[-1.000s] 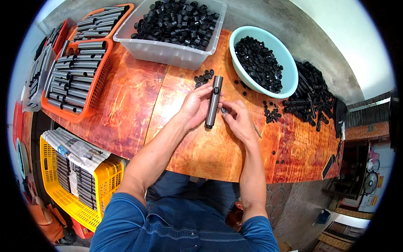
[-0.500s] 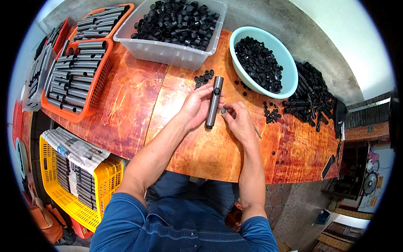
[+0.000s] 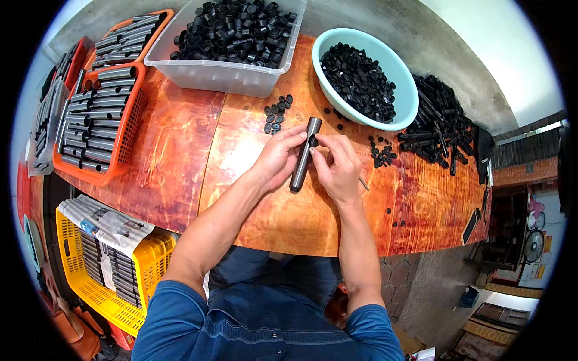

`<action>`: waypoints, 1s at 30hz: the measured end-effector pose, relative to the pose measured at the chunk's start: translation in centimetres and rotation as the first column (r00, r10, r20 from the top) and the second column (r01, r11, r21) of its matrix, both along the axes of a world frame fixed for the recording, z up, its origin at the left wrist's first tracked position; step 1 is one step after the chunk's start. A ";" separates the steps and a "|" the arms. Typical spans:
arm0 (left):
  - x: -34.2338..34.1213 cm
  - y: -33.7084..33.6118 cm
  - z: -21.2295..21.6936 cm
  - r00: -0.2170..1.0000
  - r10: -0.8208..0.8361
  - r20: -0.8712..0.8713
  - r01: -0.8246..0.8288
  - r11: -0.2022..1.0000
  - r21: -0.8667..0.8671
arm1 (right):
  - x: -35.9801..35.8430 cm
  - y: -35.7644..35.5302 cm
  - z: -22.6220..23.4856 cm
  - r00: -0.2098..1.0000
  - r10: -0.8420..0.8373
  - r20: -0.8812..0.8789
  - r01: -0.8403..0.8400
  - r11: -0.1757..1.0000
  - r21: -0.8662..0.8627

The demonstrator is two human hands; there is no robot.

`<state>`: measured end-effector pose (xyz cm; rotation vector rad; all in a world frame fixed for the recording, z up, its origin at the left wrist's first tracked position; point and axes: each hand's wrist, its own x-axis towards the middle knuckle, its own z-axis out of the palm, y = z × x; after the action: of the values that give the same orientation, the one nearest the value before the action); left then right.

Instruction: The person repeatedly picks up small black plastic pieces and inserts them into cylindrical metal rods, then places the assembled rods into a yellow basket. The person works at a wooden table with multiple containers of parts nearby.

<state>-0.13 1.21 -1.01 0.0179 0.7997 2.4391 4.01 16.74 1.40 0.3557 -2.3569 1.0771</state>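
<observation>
A dark grey metal tube [image 3: 301, 166] with a black lower end lies slantwise across the fingers of my left hand [image 3: 278, 157], whose thumb rests along its side near the top. My right hand [image 3: 338, 167] meets the tube from the right. Its thumb and forefinger pinch a small black plug [image 3: 313, 141] against the tube's upper part, where the hole sits; the fingertips partly cover it. Just beyond my left hand, several small black oval plugs [image 3: 277, 112] lie loose on the wooden table [image 3: 253, 222].
A clear bin [image 3: 229, 78] of black caps and a pale blue basin [image 3: 361, 114] of small black parts stand at the back. Black parts [image 3: 439, 120] are heaped at right. Orange baskets [image 3: 129, 129] of tubes stand left, a yellow crate [image 3: 147, 265] below. A thin rod [image 3: 363, 183] lies beside my right hand.
My right hand has moved up and left, bringing the small black plug from beside the tube onto its upper part. My left hand still holds the tube. The whole view has shifted slightly.
</observation>
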 end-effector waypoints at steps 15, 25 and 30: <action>0.4 0.0 0.1 1.000 -0.017 0.017 0.018 0.998 -0.055 | 0.5 -1.3 0.7 0.995 -0.007 0.099 0.032 0.966 -0.257; 0.2 0.3 -0.2 0.996 0.003 -0.086 -0.009 0.997 -0.076 | 0.1 -1.5 -1.2 0.971 -0.008 0.240 0.101 0.921 -0.377; 0.3 0.3 0.0 0.998 0.030 -0.055 -0.037 0.989 -0.143 | 0.0 -1.5 -1.2 0.932 0.196 0.305 0.068 0.732 -0.677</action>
<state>0.15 1.48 -1.03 0.0146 1.0059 2.4148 4.01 15.28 0.22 -0.0475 -2.0299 2.0905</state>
